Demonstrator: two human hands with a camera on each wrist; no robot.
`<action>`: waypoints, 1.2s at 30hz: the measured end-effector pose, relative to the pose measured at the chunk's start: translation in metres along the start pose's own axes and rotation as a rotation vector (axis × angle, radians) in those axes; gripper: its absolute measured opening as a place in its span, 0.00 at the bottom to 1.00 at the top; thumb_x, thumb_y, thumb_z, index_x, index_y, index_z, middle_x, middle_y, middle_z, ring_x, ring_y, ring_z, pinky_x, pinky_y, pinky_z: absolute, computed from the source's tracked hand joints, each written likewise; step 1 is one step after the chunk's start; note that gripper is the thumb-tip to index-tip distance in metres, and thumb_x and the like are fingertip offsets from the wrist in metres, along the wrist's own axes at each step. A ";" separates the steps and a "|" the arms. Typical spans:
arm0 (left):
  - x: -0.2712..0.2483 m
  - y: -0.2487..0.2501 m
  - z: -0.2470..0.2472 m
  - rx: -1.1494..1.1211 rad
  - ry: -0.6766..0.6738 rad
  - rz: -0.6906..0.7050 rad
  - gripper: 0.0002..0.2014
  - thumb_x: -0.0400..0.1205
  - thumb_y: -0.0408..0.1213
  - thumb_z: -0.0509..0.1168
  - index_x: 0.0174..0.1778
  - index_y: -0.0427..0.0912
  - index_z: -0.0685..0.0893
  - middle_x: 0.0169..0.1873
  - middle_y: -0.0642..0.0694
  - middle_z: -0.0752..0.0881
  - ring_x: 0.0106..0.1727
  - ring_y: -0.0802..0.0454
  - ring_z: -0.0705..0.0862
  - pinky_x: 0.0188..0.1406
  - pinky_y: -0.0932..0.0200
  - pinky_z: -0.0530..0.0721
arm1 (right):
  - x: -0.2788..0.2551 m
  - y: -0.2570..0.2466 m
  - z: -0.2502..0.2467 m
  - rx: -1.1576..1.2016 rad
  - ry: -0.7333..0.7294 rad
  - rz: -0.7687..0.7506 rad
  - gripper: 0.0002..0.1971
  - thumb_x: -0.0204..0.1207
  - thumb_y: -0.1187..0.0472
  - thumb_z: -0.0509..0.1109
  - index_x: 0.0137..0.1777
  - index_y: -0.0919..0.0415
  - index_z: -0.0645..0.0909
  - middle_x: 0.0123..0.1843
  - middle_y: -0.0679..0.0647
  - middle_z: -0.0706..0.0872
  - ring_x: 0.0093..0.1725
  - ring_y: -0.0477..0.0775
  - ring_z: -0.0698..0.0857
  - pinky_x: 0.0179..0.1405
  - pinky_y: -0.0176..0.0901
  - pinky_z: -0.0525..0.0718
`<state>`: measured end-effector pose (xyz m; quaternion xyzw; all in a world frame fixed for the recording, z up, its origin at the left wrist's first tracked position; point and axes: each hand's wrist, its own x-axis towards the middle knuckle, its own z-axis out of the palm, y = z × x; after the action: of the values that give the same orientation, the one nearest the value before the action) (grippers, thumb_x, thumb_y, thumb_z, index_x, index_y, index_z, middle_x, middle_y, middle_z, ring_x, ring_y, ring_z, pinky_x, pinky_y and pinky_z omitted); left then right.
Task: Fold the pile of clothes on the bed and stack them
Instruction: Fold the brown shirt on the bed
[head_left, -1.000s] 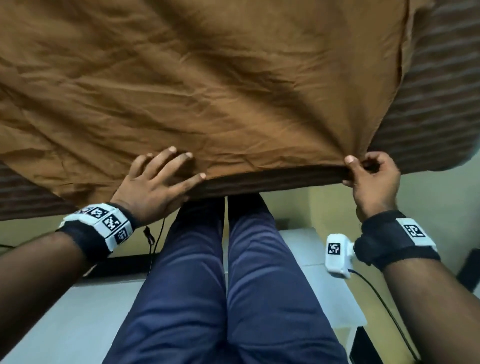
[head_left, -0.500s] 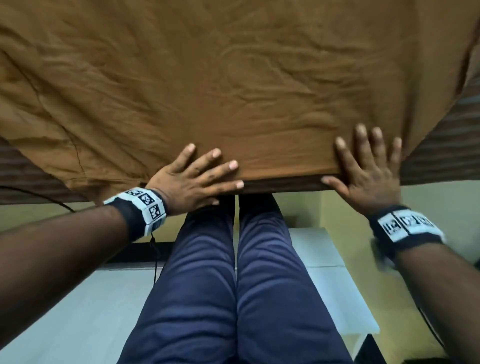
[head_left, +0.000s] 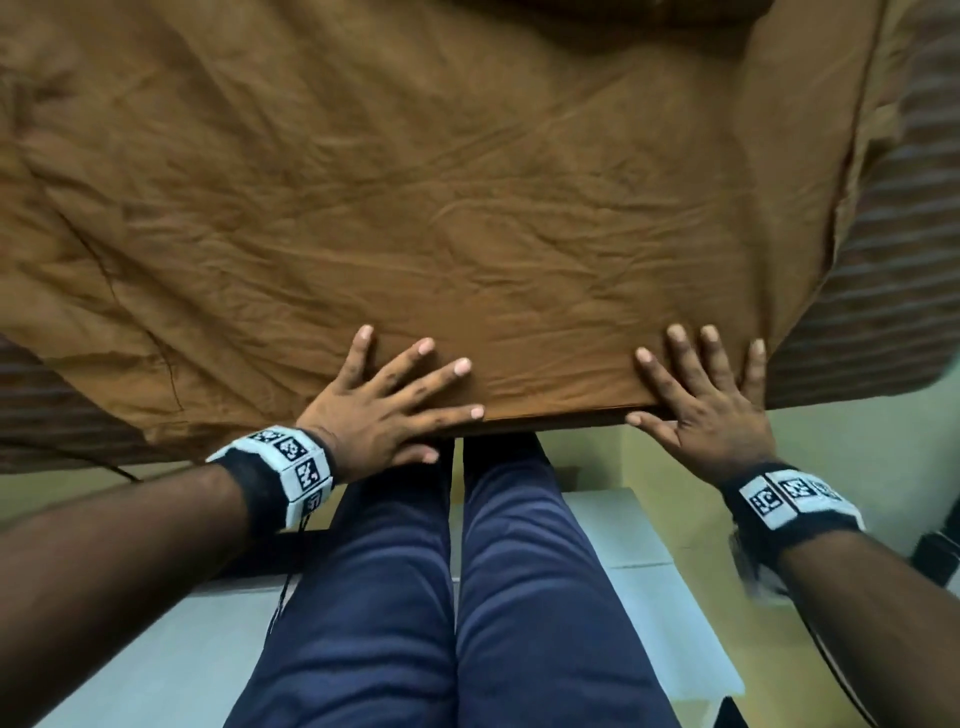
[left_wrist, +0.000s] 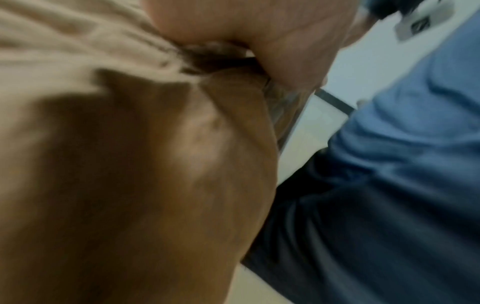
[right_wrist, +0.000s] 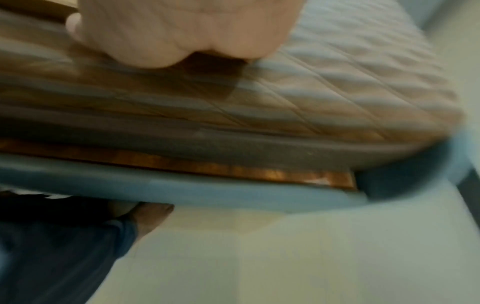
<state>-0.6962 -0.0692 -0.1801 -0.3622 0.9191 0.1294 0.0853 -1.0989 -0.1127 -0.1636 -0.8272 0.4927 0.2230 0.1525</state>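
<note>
Folding is only beginning: left hand (head_left: 382, 415) and right hand (head_left: 711, 410), fingers splayed flat, are smoothing brown garment (head_left: 441, 197) filling the upper frame, nothing stacked yet.

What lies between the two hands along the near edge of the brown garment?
Only bare, wrinkled brown garment lies between the left hand and the right hand; both press flat on it. The head view shows this.
</note>
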 end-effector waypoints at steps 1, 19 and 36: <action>-0.002 -0.002 -0.003 -0.040 -0.048 0.026 0.47 0.71 0.70 0.69 0.84 0.68 0.56 0.88 0.50 0.46 0.88 0.39 0.41 0.76 0.19 0.37 | -0.007 0.004 -0.007 0.001 -0.084 0.035 0.36 0.79 0.26 0.39 0.85 0.35 0.44 0.88 0.42 0.38 0.86 0.60 0.52 0.80 0.74 0.43; 0.182 -0.249 -0.149 -0.482 0.058 -0.870 0.50 0.74 0.47 0.77 0.85 0.69 0.51 0.87 0.47 0.49 0.62 0.26 0.83 0.59 0.38 0.82 | 0.262 0.030 -0.219 0.350 0.011 0.196 0.48 0.71 0.41 0.77 0.85 0.36 0.49 0.81 0.52 0.61 0.63 0.66 0.83 0.54 0.57 0.84; 0.124 -0.377 -0.190 -0.380 0.608 -0.552 0.21 0.79 0.36 0.56 0.65 0.41 0.86 0.64 0.44 0.85 0.66 0.43 0.80 0.73 0.53 0.75 | 0.407 0.010 -0.326 0.355 0.222 -0.216 0.17 0.79 0.59 0.69 0.68 0.53 0.82 0.61 0.59 0.87 0.59 0.64 0.85 0.58 0.54 0.83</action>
<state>-0.5389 -0.4712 -0.0965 -0.6247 0.7312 0.1561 -0.2253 -0.8676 -0.5753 -0.0968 -0.8547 0.4467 0.0227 0.2635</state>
